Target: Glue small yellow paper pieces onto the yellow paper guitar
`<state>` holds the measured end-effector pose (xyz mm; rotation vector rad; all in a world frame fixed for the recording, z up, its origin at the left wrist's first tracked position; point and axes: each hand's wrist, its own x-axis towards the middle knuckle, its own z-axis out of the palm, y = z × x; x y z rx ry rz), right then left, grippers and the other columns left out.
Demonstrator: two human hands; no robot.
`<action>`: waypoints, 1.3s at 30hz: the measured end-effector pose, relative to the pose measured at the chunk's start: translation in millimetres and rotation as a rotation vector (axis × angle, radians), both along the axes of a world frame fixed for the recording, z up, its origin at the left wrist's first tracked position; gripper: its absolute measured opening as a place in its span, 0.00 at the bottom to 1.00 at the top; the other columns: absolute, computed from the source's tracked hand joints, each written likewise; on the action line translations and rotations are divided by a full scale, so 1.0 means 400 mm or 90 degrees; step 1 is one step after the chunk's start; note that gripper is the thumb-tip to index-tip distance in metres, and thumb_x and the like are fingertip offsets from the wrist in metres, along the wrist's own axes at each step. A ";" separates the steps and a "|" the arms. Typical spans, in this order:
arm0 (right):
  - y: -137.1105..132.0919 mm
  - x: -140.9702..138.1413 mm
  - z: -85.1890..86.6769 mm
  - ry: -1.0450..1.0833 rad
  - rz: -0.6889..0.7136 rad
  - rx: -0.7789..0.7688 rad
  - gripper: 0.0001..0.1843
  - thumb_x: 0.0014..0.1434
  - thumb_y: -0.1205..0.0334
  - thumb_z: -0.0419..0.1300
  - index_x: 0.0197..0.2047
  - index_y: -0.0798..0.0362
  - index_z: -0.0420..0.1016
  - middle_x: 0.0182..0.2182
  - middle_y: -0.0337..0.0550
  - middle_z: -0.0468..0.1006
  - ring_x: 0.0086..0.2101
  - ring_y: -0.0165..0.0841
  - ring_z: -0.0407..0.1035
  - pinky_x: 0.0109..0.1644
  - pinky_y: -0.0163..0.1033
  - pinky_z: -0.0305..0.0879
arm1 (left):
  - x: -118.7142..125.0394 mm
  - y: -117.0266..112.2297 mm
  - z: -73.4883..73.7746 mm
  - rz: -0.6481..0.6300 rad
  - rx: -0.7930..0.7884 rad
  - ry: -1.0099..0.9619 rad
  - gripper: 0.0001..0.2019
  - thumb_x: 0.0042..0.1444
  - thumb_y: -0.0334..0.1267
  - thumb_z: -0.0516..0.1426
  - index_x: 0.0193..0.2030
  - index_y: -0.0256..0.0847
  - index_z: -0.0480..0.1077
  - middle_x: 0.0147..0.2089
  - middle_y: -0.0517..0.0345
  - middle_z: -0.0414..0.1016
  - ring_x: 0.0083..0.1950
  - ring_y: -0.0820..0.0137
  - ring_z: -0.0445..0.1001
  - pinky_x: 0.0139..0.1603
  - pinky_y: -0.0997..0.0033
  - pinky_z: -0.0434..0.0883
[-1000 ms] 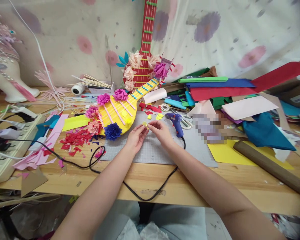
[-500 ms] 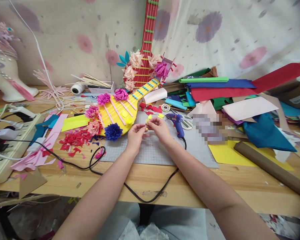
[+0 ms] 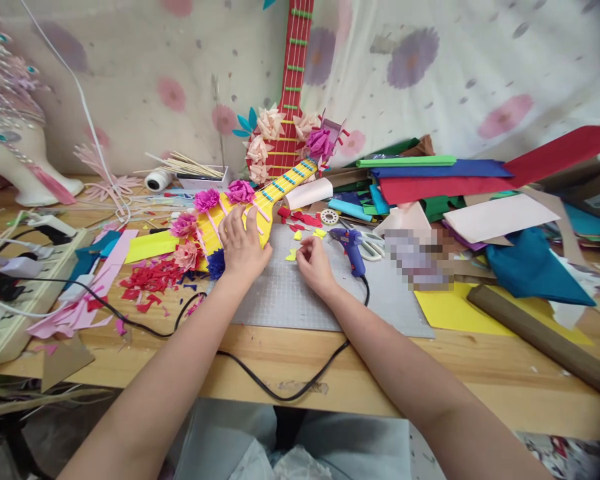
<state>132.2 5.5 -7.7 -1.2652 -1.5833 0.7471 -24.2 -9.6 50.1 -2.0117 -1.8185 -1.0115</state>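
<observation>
My left hand (image 3: 241, 245) lies flat with fingers spread on the body of a yellow paper guitar (image 3: 260, 200) decorated with pink, purple and blue paper flowers. My right hand (image 3: 313, 261) rests on the grey cutting mat (image 3: 300, 300) with fingers curled together in a pinch; what they hold is too small to make out. A small yellow paper scrap (image 3: 291, 255) lies on the mat just left of my right hand. More yellow scraps (image 3: 320, 233) lie beyond it. A blue glue gun (image 3: 349, 247) lies right of my right hand.
A red paper guitar (image 3: 293, 80) leans on the flowered cloth behind. Coloured paper sheets (image 3: 460, 180) pile at right with a brown cardboard roll (image 3: 540, 337). Red scraps (image 3: 150, 277), a power strip (image 3: 25, 280), skewers (image 3: 190, 163) and a black cable (image 3: 260, 373) are at left and front.
My left hand has left the small yellow piece and moved left onto the yellow guitar's body. My right hand dropped toward the mat, and a yellow scrap now lies beside it.
</observation>
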 end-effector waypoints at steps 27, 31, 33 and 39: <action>-0.005 0.004 0.006 0.016 0.022 -0.016 0.11 0.49 0.66 0.50 0.36 0.48 0.52 0.24 0.34 0.65 0.26 0.33 0.65 0.33 0.39 0.59 | -0.085 0.020 0.025 -0.137 -0.087 0.113 0.37 0.42 0.32 0.59 0.61 0.40 0.53 0.59 0.42 0.58 0.63 0.54 0.55 0.64 0.48 0.46; -0.006 0.002 0.007 0.006 0.017 -0.028 0.11 0.48 0.67 0.50 0.36 0.48 0.51 0.24 0.34 0.65 0.26 0.33 0.65 0.33 0.40 0.59 | -0.096 0.019 0.027 -0.147 -0.084 0.125 0.37 0.42 0.31 0.59 0.61 0.40 0.53 0.59 0.43 0.59 0.62 0.55 0.56 0.64 0.49 0.46; -0.006 0.002 0.006 0.007 0.016 -0.030 0.11 0.48 0.67 0.50 0.35 0.48 0.51 0.23 0.33 0.65 0.26 0.33 0.65 0.33 0.40 0.59 | -0.101 0.014 0.034 -0.153 -0.088 0.128 0.36 0.41 0.30 0.58 0.61 0.41 0.53 0.59 0.44 0.59 0.62 0.55 0.56 0.64 0.49 0.46; -0.006 -0.013 0.011 0.080 0.030 -0.049 0.11 0.48 0.65 0.51 0.35 0.48 0.51 0.22 0.31 0.65 0.25 0.31 0.65 0.33 0.38 0.61 | -0.117 -0.006 0.051 -0.110 -0.007 0.007 0.32 0.40 0.27 0.53 0.57 0.41 0.57 0.56 0.47 0.63 0.60 0.57 0.59 0.62 0.52 0.52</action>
